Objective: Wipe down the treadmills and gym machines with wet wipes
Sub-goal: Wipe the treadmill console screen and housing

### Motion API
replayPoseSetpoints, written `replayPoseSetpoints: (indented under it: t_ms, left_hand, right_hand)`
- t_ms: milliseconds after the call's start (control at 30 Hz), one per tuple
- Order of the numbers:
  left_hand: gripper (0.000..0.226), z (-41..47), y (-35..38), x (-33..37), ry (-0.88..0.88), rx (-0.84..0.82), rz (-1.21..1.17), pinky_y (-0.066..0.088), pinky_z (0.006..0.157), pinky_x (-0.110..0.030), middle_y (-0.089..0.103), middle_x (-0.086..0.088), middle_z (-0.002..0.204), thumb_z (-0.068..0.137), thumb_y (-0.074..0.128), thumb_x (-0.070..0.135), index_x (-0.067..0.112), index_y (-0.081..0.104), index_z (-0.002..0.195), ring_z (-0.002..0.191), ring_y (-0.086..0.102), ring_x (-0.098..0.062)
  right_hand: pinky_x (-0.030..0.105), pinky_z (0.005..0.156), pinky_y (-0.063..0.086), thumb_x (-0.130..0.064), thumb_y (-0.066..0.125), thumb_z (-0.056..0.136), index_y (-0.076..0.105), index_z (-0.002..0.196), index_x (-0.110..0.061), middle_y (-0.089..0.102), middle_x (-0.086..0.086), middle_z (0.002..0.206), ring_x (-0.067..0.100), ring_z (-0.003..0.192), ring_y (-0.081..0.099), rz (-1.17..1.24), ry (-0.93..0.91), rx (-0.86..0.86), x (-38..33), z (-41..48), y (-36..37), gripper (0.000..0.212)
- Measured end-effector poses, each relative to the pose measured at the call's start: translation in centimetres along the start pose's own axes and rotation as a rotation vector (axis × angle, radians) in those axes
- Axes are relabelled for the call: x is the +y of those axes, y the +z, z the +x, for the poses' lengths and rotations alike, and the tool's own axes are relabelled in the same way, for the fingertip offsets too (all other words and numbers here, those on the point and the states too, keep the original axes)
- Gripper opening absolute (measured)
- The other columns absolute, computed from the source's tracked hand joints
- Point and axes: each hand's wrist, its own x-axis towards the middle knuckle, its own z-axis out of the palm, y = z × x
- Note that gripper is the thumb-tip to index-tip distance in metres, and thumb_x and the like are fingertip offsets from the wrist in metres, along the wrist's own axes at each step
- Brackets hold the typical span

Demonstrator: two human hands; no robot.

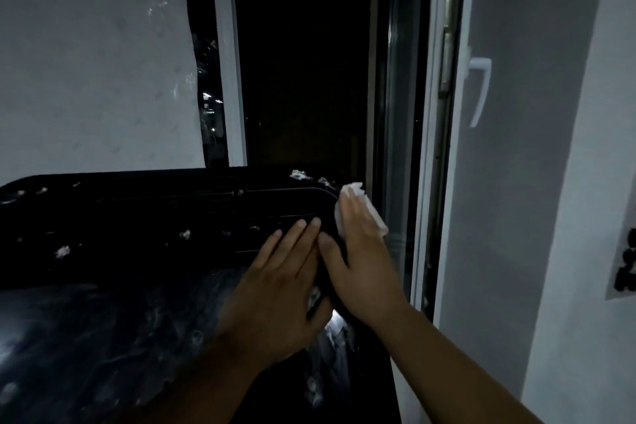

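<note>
Right hand (361,251) flat, fingers straight and together, pressing wet wipe (365,204) onto far right corner of black machine (137,210). Left hand (278,289) just beside it, fingers straight, close together, resting near right edge.

Wipe (356,193) under right hand (358,262) on machine (137,213)

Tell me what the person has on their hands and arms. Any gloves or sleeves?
No gloves. The left hand and right hand are both bare, with no rings showing. The left forearm and right forearm are bare too: no sleeves, watch or bands in view. The picture is dim, so tiny details could be missed.
</note>
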Motion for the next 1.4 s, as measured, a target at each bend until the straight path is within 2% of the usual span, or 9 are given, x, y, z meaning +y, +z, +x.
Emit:
replayPoseSetpoints:
  t_ms: [100,233,400,600,700,900,1067,1233,1400]
  left_hand:
    - [0.079,-0.1,0.0,0.0,-0.02,0.013,-0.03,0.015,0.124,-0.042,0.026,-0.008,0.166,0.094,0.048,0.052,0.009,0.03,0.158,0.156,0.018,-0.022]
    - [0.079,-0.3,0.1,0.1,-0.08,0.012,-0.018,0.015,0.124,-0.043,0.022,-0.009,0.168,0.096,0.047,0.054,0.008,0.03,0.158,0.156,0.015,-0.021]
    - [0.079,-0.2,0.1,0.2,-0.112,0.027,-0.021,0.014,0.124,-0.043,0.019,-0.008,0.168,0.099,0.042,0.055,0.007,0.026,0.159,0.157,0.012,-0.02]
    - [0.08,-0.3,0.3,0.2,-0.215,0.063,0.023,0.013,0.123,-0.045,0.016,-0.015,0.168,0.099,0.036,0.056,0.003,0.027,0.158,0.156,0.014,-0.026]
    - [0.081,-0.1,0.5,0.3,-0.231,0.045,0.033,0.013,0.123,-0.045,0.018,-0.016,0.167,0.099,0.034,0.058,0.003,0.028,0.158,0.156,0.016,-0.027]
    - [0.078,-0.1,0.5,0.2,-0.227,0.012,0.051,0.017,0.121,-0.047,0.027,-0.015,0.165,0.099,0.035,0.057,0.003,0.037,0.155,0.154,0.024,-0.027]
    - [0.079,-0.1,0.3,0.3,-0.222,0.015,0.041,0.016,0.122,-0.047,0.024,-0.014,0.166,0.099,0.034,0.059,0.004,0.033,0.157,0.155,0.021,-0.025]
    - [0.084,0.9,-1.5,-2.6,-0.178,0.077,0.137,0.018,0.122,-0.049,0.024,-0.016,0.166,0.094,0.039,0.06,0.004,0.031,0.157,0.154,0.022,-0.03]
    - [0.09,2.3,-2.3,-5.8,-0.211,0.02,0.194,0.018,0.123,-0.049,0.034,-0.018,0.162,0.092,0.038,0.065,0.0,0.036,0.154,0.153,0.026,-0.03]
  right_hand:
    - [0.039,0.127,0.006,-0.048,0.032,0.1,0.01,0.161,-0.015,0.007,-0.001,0.169,0.005,0.154,-0.005,-0.073,0.007,0.0,-1.7,2.5,0.3,0.073]
    - [0.038,0.127,0.005,-0.048,0.032,0.103,0.012,0.162,-0.018,0.007,-0.006,0.169,0.001,0.154,-0.005,-0.191,-0.095,-0.041,0.0,1.4,-0.8,0.069]
    - [0.042,0.127,0.01,-0.047,0.037,0.104,0.021,0.161,-0.014,0.017,0.002,0.168,0.011,0.155,0.003,-0.172,0.013,-0.044,-1.3,5.1,-0.6,0.068]
    - [0.037,0.127,0.008,-0.051,0.033,0.103,0.009,0.163,-0.019,0.004,-0.007,0.169,0.0,0.153,-0.008,-0.232,-0.053,-0.124,-0.3,2.8,-1.7,0.071]
    - [0.037,0.127,0.008,-0.049,0.035,0.105,0.015,0.162,-0.014,0.011,0.0,0.169,0.007,0.155,-0.001,-0.186,0.011,-0.065,-1.1,4.4,-1.2,0.069]
    - [0.03,0.126,0.005,-0.051,0.03,0.102,0.011,0.162,-0.018,0.004,-0.007,0.169,-0.001,0.153,-0.007,-0.183,-0.083,-0.091,-0.3,2.0,-1.0,0.071]
    - [0.035,0.127,0.004,-0.044,0.035,0.105,0.013,0.162,-0.016,0.006,-0.004,0.169,0.005,0.154,-0.007,-0.131,0.02,-0.055,-1.7,4.0,-0.3,0.067]
    - [0.03,0.126,0.008,-0.041,0.034,0.105,0.011,0.162,-0.02,0.004,-0.011,0.168,-0.003,0.152,-0.008,-0.181,-0.069,-0.136,-0.5,2.4,-2.1,0.065]
    - [0.029,0.126,0.001,-0.037,0.04,0.107,0.017,0.162,-0.013,0.01,0.0,0.169,0.009,0.155,-0.002,-0.212,-0.003,-0.092,-2.2,5.6,-0.7,0.064]
